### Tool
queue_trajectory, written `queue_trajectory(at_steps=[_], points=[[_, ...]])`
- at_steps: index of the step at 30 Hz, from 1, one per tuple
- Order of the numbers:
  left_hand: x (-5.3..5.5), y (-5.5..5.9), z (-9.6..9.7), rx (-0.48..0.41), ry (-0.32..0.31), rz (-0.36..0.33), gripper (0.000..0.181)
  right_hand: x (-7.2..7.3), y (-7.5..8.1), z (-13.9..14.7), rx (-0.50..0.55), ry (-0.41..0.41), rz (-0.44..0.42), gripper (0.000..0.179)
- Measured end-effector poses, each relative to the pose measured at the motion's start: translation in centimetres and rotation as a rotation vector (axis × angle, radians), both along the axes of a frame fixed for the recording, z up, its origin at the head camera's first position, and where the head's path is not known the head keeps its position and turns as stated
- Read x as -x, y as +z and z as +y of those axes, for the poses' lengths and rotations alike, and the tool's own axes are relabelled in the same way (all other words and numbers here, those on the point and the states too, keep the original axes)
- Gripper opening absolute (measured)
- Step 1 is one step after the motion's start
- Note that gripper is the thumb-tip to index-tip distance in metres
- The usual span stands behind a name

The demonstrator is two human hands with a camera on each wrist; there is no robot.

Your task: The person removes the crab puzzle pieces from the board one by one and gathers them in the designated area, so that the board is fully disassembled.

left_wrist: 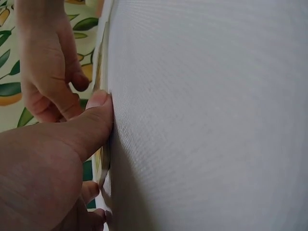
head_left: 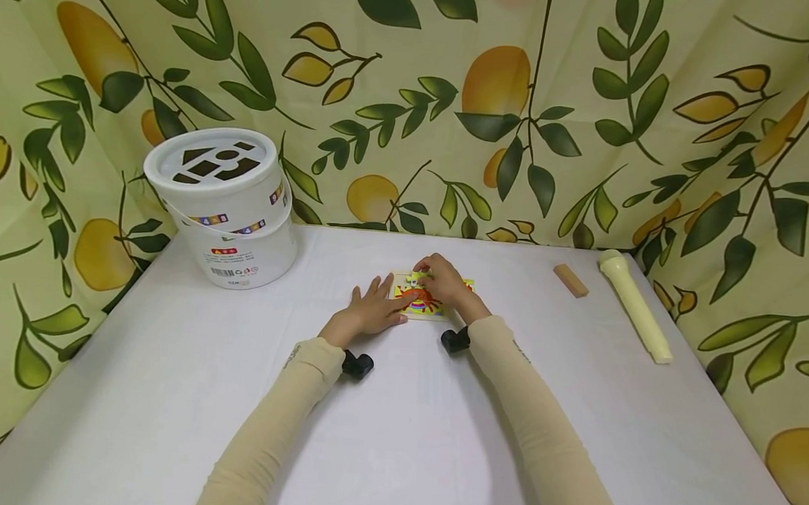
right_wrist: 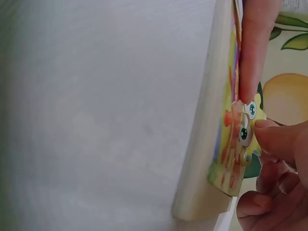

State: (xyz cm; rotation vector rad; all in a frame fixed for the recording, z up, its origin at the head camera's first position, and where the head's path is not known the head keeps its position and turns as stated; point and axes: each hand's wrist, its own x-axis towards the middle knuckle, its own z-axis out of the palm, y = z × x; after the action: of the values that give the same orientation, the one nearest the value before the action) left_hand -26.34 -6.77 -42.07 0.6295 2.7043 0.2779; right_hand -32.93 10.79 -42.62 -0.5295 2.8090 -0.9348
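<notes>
A small wooden jigsaw board (head_left: 435, 317) with a bright orange crab-like picture lies on the table under both hands. My left hand (head_left: 372, 313) rests on its left side, index finger stretched over the picture and thumb at the near edge. Between thumb and fingers my right hand (head_left: 445, 281) pinches a yellow jigsaw piece (right_wrist: 248, 121) printed with two big eyes. In the right wrist view that piece stands tilted up at the picture, with the left fingertip touching right beside it. The right fingers partly cover the piece in the head view.
A white lidded bucket (head_left: 236, 237) with shaped holes in its top stands at the back left. At the right lie a small brown wooden block (head_left: 570, 281) and a cream microphone-shaped stick (head_left: 635, 308). A fruit-patterned curtain (head_left: 410, 132) hangs behind the table.
</notes>
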Motion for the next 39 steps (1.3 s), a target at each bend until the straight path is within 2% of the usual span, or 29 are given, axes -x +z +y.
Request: queue_trajectory(at_steps=[5,10,15,18,21,26,30,39], points=[[0.1,0.0,0.0,0.008,0.002,-0.002,0.053,0.2,0.0,0.0,0.040,-0.028,-0.005,0.016],[0.1,0.0,0.0,0.013,0.005,-0.006,0.053,0.1,-0.1,0.4,0.143,-0.060,-0.009,0.017],[0.0,0.0,0.1,0.015,0.003,-0.012,0.053,0.4,0.3,1.8,0.294,-0.175,-0.015,0.017],[0.0,0.1,0.1,0.006,0.004,-0.020,0.053,0.7,0.7,3.9,0.374,-0.264,-0.038,0.019],[0.0,0.2,0.1,0.002,0.005,-0.030,0.054,0.8,1.1,6.5,0.407,-0.330,-0.080,0.023],[0.0,0.3,0.1,-0.022,0.022,-0.046,0.055,0.5,1.1,10.7,0.303,-0.390,-0.195,0.032],[0.0,0.3,0.1,-0.025,0.020,-0.048,0.054,0.1,0.7,12.7,0.190,-0.458,-0.281,0.033],[-0.1,0.4,0.2,-0.018,0.018,-0.049,0.054,0.2,-0.7,12.9,0.189,-0.534,-0.239,0.031]])
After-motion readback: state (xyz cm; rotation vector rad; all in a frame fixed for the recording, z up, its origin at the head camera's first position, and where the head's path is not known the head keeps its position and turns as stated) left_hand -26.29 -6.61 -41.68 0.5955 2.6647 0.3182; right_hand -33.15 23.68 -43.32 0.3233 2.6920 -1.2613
